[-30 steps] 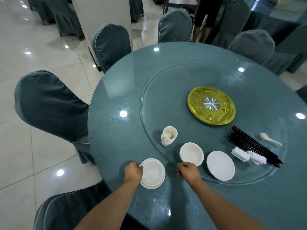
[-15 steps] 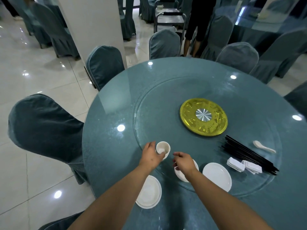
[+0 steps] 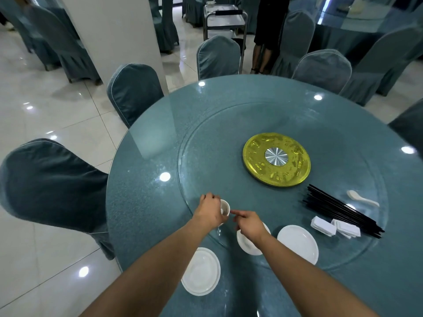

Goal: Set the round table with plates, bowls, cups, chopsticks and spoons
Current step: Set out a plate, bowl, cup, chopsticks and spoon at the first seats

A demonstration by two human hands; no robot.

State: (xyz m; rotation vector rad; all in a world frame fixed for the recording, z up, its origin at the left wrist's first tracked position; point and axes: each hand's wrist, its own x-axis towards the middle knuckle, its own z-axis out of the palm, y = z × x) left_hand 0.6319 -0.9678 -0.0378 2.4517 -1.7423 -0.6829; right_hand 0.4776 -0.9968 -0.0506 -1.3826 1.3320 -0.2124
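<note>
Head view. The left hand (image 3: 209, 213) has left the set plate (image 3: 201, 271) at the near table edge and now grips the cup stack (image 3: 224, 208) on the glass turntable (image 3: 229, 133), fingers curled round its left side. One second ago both hands were at the plate's place setting; half a second ago the left hand first reached the stack. The right hand (image 3: 249, 224) has moved up with it and now hovers above the bowl (image 3: 248, 247), index finger extended toward the cup rim, holding nothing. Whether that fingertip touches the rim cannot be told.

Status of task items: one plate is placed before the near seat. A second plate (image 3: 297, 244), the chopsticks (image 3: 338, 209), a spoon (image 3: 361, 199) and folded white napkins (image 3: 334, 227) remain on the turntable, well apart from the hands.

Assessment: plate placement for this seat appears complete; the current step is most likely separating one cup from the stack, with the bowl to follow.
</note>
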